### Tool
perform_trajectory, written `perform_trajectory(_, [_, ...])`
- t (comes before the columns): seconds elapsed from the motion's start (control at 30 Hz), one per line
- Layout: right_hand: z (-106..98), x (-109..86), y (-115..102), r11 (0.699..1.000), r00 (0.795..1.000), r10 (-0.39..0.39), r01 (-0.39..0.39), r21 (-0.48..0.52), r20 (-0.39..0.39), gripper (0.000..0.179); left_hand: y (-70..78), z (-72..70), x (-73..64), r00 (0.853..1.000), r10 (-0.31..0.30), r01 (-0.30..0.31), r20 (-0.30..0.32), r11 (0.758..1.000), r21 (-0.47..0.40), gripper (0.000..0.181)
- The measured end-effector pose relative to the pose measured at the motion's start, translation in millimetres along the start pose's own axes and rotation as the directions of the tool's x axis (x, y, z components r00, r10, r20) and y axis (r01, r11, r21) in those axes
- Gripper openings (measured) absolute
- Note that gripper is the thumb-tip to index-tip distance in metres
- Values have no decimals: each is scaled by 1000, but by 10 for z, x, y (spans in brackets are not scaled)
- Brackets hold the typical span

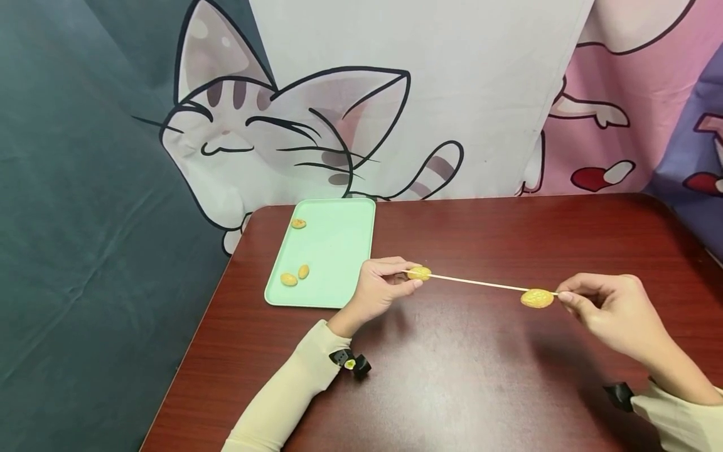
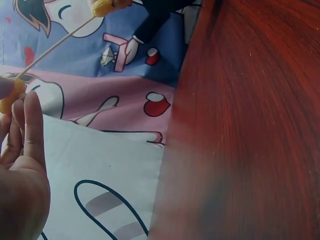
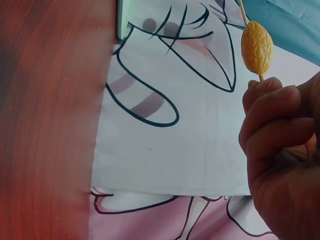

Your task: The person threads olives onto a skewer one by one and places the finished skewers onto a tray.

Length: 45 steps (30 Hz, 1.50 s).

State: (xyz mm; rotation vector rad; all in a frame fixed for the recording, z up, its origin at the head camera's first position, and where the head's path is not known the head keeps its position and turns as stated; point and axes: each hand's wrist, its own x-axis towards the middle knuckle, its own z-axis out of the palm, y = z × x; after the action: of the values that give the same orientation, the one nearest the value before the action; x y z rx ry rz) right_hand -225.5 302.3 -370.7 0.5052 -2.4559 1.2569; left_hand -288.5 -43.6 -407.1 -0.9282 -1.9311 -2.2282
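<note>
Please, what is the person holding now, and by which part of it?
A thin stick: the right hand pinches its end, just beyond one yellow piece; the left hand pinches another yellow piece near the opposite end.

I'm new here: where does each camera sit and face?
On the head: faces forward and down at tray and stick; shows left hand, right hand, sleeves.
On the left wrist: faces table and cloth; shows left hand, some of the right.
On the right wrist: faces table and cloth; shows right hand.
Wrist views share stick and printed striped tail.
</note>
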Motion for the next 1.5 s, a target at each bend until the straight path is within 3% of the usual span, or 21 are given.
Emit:
perform_trajectory(0.23, [74,29,-35,999,1000,7,-6,-36,7,35,-36,14,-2,1000,-11,11,-7,999,33,25])
perform_trajectory(0.57, [213,101,-105,996,999,-48,47,-75,-10,35,-64,-2,-27,1000,0,1,-19,999,44,24])
perform_trajectory(1.17, [429,221,-96,981,989,-132,121,-154,-66,33,-115,39,-2,997,-45,48,-68,998,47,22])
perform_trajectory(1.5, [488,263,-161,980,986,-149,137,-148,-78,34,-133,76,23,997,-47,51,-66,997,51,22])
